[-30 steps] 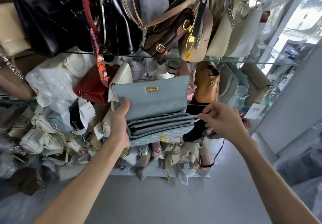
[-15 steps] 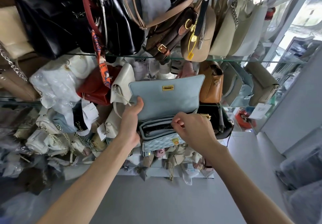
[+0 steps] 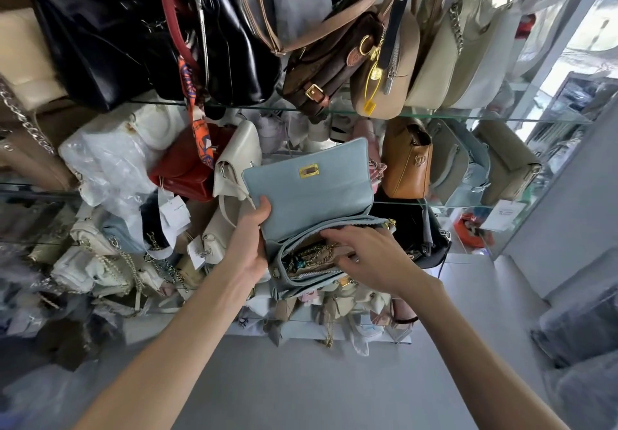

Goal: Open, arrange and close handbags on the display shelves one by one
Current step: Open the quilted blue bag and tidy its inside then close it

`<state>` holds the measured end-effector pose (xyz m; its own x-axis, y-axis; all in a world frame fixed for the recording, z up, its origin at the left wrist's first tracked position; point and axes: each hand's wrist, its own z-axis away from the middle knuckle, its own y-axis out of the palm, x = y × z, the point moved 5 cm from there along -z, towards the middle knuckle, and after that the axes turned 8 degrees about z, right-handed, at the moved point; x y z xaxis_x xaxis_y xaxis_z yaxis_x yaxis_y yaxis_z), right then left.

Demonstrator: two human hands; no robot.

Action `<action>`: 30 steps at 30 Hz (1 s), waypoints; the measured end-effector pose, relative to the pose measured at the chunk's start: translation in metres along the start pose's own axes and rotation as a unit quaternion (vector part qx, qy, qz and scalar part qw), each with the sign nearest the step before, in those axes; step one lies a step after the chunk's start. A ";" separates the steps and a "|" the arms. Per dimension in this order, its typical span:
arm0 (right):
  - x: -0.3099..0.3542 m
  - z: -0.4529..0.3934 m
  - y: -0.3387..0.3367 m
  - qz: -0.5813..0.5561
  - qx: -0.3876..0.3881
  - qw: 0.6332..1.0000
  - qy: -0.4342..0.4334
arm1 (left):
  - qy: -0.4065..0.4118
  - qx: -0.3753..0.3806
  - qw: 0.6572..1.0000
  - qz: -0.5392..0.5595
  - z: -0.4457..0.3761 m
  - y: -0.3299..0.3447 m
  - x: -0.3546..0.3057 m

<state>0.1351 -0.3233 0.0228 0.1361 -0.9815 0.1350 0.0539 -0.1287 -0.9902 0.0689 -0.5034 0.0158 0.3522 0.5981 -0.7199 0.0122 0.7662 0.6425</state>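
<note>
While my left hand [image 3: 249, 245] grips the pale blue quilted leather flap handbag [image 3: 311, 215] at its left end, thumb pressed on the inside of the raised flap, the bag hangs in the air just in front of the crowded glass display shelves [image 3: 468, 116], resting on nothing. Its long axis runs left to right across my view, mouth facing me. My right hand [image 3: 371, 257] comes from the right end, fingers curled down into the open middle compartment, onto the gold chain strap [image 3: 314, 254] coiled over brown paper stuffing; whether they pinch the chain I cannot tell. The right hand is the nearer one to the contents, so I judge it should tuck the chain while the left steadies. A gold clasp plate [image 3: 308, 171] sits on the flap, which must fold toward me to close. Room is tight: a tan leather bag [image 3: 406, 165] and a cream bag [image 3: 234, 158] flank the flap closely.
</note>
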 end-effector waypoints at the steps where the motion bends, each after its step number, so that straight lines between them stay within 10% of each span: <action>1: 0.001 -0.002 -0.002 0.010 -0.002 1.000 0.003 | -0.004 -0.014 1.000 0.006 -0.001 -0.003 0.002; 30: 0.035 -0.024 -0.008 0.041 -0.028 0.991 0.124 | 0.003 -0.076 0.995 0.072 0.016 0.017 0.015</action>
<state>0.1156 -0.3598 0.0343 -0.1095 -0.9928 0.0485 -0.0030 -0.0485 -0.9988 0.0898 -0.4852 0.0198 0.3347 0.7049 -0.6253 -0.1788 0.6991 0.6923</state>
